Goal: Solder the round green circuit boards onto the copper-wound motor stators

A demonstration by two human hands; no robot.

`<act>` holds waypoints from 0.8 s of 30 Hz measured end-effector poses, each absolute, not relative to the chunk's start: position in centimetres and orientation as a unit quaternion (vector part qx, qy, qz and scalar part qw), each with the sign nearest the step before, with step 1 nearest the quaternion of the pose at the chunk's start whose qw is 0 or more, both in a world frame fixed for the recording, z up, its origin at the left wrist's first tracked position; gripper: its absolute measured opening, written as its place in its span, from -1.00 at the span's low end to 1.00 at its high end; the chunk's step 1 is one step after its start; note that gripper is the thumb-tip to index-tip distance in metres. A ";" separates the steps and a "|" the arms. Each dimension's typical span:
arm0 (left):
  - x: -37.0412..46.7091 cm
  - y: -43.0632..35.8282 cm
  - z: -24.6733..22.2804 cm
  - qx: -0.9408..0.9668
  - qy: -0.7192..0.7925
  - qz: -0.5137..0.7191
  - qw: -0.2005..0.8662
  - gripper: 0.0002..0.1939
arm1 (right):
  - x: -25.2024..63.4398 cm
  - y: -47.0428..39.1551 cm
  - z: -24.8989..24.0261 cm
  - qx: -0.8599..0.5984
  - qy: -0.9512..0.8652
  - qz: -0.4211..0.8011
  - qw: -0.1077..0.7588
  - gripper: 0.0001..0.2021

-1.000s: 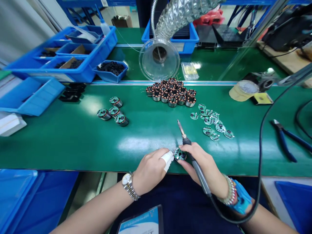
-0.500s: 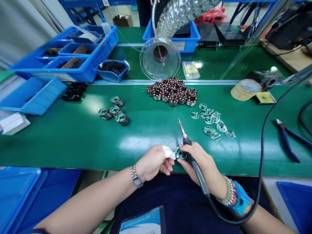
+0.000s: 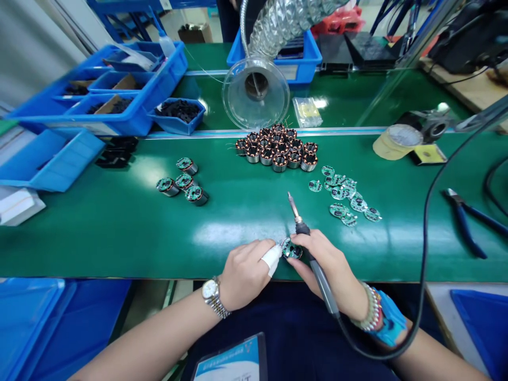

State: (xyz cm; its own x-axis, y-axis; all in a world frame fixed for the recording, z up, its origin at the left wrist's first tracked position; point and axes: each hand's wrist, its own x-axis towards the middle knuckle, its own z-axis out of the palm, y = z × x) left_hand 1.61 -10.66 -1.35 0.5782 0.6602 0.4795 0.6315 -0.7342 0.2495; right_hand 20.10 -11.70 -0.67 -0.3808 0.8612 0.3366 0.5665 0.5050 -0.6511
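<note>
My right hand (image 3: 327, 264) is closed around a soldering iron (image 3: 324, 286), whose metal tip points up and away over the table. Its thumb and fingertips also pinch a motor stator topped with a round green circuit board (image 3: 291, 248). Close against the board's left edge is my left hand (image 3: 248, 272), back upward and fingers curled in, with a white wrap on one finger. Whatever its fingertips grip is hidden. Beyond my hands stands a cluster of bare copper-wound stators (image 3: 280, 161). Several loose round circuit boards (image 3: 338, 210) lie to the right.
On the left stand several stators with boards fitted (image 3: 196, 195). Blue parts bins (image 3: 137, 114) sit behind them. A clear fume hood (image 3: 234, 100) on a foil duct hangs over the back. Pliers (image 3: 462, 227) lie right, beyond the iron's cable (image 3: 425, 238); a yellowish tape roll (image 3: 387, 148) is near.
My left hand has rolled over, so its back and the watch face now show, and its curled fingers are turned under. My right hand keeps the iron and stator almost in place.
</note>
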 end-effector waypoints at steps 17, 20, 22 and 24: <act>3.1 -10.7 -0.9 0.850 0.459 0.250 0.070 -0.84 | 19.7 -11.9 -0.8 -0.456 -0.799 0.196 0.339 -0.74; 3.4 -11.4 -1.0 0.798 0.517 0.270 0.151 -0.87 | 19.5 -12.1 -1.0 -0.467 -0.792 0.186 0.347 -0.74; 3.4 -12.2 -1.3 0.784 0.518 0.297 0.170 -0.87 | 19.4 -12.2 -1.1 -0.471 -0.788 0.190 0.348 -0.72; 3.2 -13.0 -1.8 0.790 0.499 0.317 0.159 -0.81 | 19.4 -12.2 -1.2 -0.472 -0.787 0.193 0.347 -0.71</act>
State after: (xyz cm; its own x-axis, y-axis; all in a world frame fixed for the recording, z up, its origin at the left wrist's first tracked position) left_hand 3.22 -13.03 -1.83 0.2997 0.8904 0.3426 0.6881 -0.4505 0.5689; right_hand 19.44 -12.21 -1.24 -0.3137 0.8769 0.3643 0.6094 0.4801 -0.6309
